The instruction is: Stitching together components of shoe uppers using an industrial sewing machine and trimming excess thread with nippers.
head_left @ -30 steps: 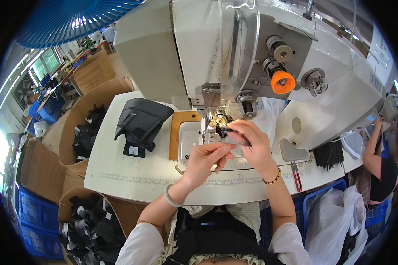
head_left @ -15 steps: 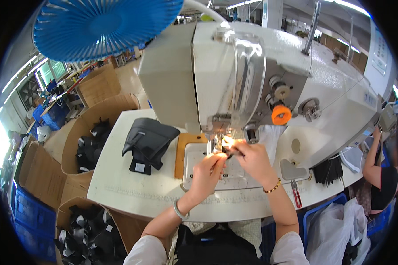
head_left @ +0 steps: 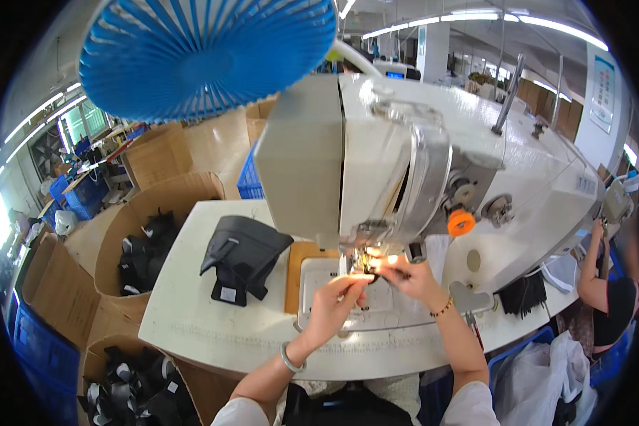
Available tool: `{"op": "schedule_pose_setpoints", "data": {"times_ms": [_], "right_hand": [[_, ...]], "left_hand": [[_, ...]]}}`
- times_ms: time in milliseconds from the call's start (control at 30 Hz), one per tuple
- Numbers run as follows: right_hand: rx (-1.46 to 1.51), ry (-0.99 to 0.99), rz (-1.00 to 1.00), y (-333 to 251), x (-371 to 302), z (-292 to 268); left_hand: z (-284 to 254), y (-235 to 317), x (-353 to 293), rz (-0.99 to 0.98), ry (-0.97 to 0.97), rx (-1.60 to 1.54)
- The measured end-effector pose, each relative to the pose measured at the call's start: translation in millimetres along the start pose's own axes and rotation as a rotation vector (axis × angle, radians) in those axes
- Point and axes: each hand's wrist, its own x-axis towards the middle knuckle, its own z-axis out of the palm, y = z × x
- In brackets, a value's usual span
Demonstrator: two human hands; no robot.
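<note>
Both of my hands meet at the lit needle area (head_left: pixel 364 260) of a white sewing machine (head_left: pixel 298 163). My left hand (head_left: pixel 335 304) is closed in a pinch, thumb and forefinger together just in front of the needle. Close beside it on the right, my right hand (head_left: pixel 413 280) is also closed, its fingertips bent in under the machine head. Something small and dark shows between the fingertips, but glare and the fingers hide what it is. To the left of my hands, a folded dark grey fabric piece (head_left: pixel 245 257) with a white label lies on the white table (head_left: pixel 192 312).
Red-handled thread snips (head_left: pixel 473 328) and black strips (head_left: pixel 522 295) lie on the right. Cardboard boxes (head_left: pixel 113 248) with black pieces stand at left. A blue fan (head_left: pixel 206 64) hangs overhead. A co-worker (head_left: pixel 610 298) sits at far right, beyond a white plastic bag (head_left: pixel 547 369).
The whole view has shifted, so the machine and table sit lower in the picture. My hands stay at the needle, the right one's fingers slightly more bent. The fabric piece stays put.
</note>
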Motion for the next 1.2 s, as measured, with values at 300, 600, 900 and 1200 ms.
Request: {"op": "schedule_pose_setpoints", "data": {"times_ms": [300, 600, 900, 1200], "right_hand": [[0.421, -0.039, 0.54, 3, 16, 3], [0.16, 0.036, 0.193, 1, 2, 12], [0.224, 0.353, -0.043, -44, -1, 31], [1.072, 0.355, 0.833, 8, 42, -11]], "left_hand": [[-6, -3, 7, -0.065, -0.029, -0.143], [-6, -3, 6, -0.083, 0.033, -0.221], [-27, 9, -6, 0.442, -0.098, 0.183], [-61, -62, 93, -0.395, 0.059, -0.019]]}}
